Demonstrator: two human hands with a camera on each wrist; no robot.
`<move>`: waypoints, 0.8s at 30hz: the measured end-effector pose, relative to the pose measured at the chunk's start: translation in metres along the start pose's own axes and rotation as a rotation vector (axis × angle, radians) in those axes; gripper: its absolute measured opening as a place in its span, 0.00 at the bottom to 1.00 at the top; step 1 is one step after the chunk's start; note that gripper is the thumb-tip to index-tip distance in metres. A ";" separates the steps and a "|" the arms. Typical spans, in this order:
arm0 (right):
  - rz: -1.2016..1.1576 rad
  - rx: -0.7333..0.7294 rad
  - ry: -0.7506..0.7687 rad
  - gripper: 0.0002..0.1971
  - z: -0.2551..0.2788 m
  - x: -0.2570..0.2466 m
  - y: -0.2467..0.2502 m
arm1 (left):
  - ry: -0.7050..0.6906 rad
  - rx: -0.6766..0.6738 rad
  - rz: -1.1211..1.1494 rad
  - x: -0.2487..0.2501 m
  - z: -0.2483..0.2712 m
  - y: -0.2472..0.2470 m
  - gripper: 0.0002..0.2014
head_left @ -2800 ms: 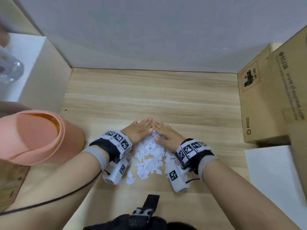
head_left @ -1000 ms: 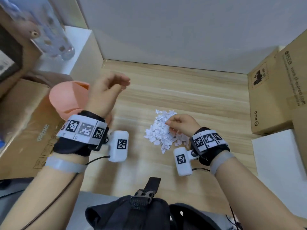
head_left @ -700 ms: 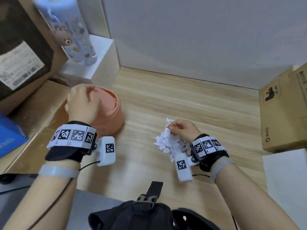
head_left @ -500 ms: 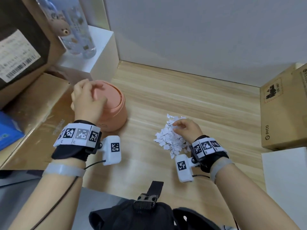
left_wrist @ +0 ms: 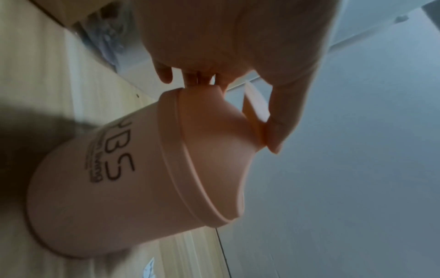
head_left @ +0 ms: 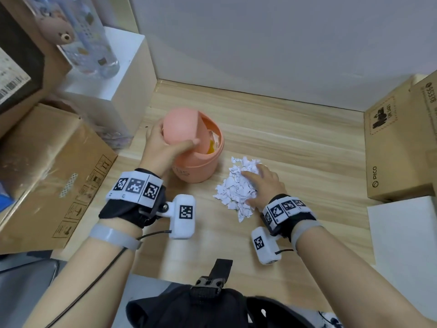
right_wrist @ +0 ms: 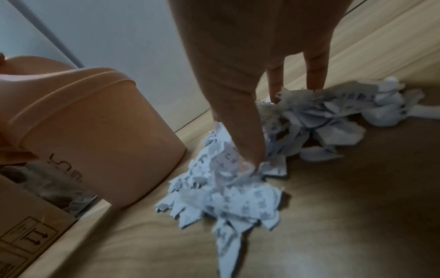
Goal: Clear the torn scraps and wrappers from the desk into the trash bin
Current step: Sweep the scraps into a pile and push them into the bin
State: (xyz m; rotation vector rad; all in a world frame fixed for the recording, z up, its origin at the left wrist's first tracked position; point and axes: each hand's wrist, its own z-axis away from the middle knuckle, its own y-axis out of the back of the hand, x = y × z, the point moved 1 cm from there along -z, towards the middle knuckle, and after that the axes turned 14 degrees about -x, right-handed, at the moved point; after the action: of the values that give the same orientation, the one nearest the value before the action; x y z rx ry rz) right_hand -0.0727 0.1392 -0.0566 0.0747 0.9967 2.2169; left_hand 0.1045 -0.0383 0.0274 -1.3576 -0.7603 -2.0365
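Cardboard box [head_left: 47, 162] far left, at table [head_left: 295, 147] edge. My left hand [head_left: 163, 147] grips the swing lid [head_left: 182, 129] of the pink trash bin [head_left: 198, 166], tipping it; opening faces right. Just right of the bin, torn paper scraps [head_left: 234, 188] lie heaped. My right hand [head_left: 262, 183] presses on them, fingers spread and loosely bent into the heap.
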 end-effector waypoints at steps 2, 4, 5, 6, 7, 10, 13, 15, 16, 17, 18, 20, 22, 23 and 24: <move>-0.018 0.028 0.025 0.35 -0.001 0.002 0.000 | -0.032 0.005 0.058 -0.001 0.000 -0.003 0.43; -0.104 0.072 0.056 0.29 -0.002 0.003 0.000 | -0.063 0.022 0.025 0.001 0.000 -0.006 0.45; -0.136 0.098 0.066 0.26 -0.002 0.004 0.000 | -0.082 0.028 -0.013 0.001 -0.001 -0.007 0.47; -0.157 0.117 0.068 0.25 -0.001 0.004 0.001 | -0.099 0.031 -0.051 0.002 -0.002 -0.007 0.48; -0.173 0.127 0.065 0.24 -0.001 0.004 0.002 | -0.116 0.030 -0.074 0.004 -0.002 -0.008 0.49; -0.198 0.134 0.030 0.18 -0.002 0.005 0.012 | -0.132 0.036 -0.139 0.009 -0.004 -0.010 0.46; -0.224 0.166 0.011 0.07 0.002 0.002 0.031 | -0.143 0.052 -0.200 0.009 -0.003 -0.011 0.45; -0.278 0.149 0.026 0.06 0.012 -0.006 0.051 | -0.127 0.041 -0.209 0.006 -0.001 -0.012 0.47; -0.324 0.149 0.045 0.05 0.019 -0.012 0.063 | -0.114 0.025 -0.205 0.006 0.000 -0.012 0.48; -0.371 0.167 0.080 0.04 0.027 -0.020 0.077 | -0.105 0.013 -0.202 0.005 0.001 -0.013 0.48; -0.406 0.199 0.131 0.04 0.035 -0.029 0.091 | -0.098 0.008 -0.204 0.006 0.002 -0.015 0.48; -0.457 0.228 0.221 0.09 0.042 -0.049 0.116 | -0.091 0.015 -0.220 0.005 0.003 -0.018 0.47; -0.460 0.196 0.243 0.13 0.041 -0.071 0.133 | -0.080 0.022 -0.233 0.006 0.004 -0.022 0.46; -0.423 0.165 0.233 0.13 0.038 -0.082 0.138 | -0.082 0.026 -0.232 0.006 0.004 -0.023 0.46; -0.365 0.132 0.225 0.11 0.032 -0.091 0.142 | -0.089 0.027 -0.233 0.007 0.004 -0.024 0.47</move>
State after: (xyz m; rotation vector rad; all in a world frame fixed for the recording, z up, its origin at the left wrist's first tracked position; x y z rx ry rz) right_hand -0.0747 0.0380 0.0822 -0.2822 1.1740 1.8517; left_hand 0.0873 -0.0199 0.0315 -1.4081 -1.0240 -2.1434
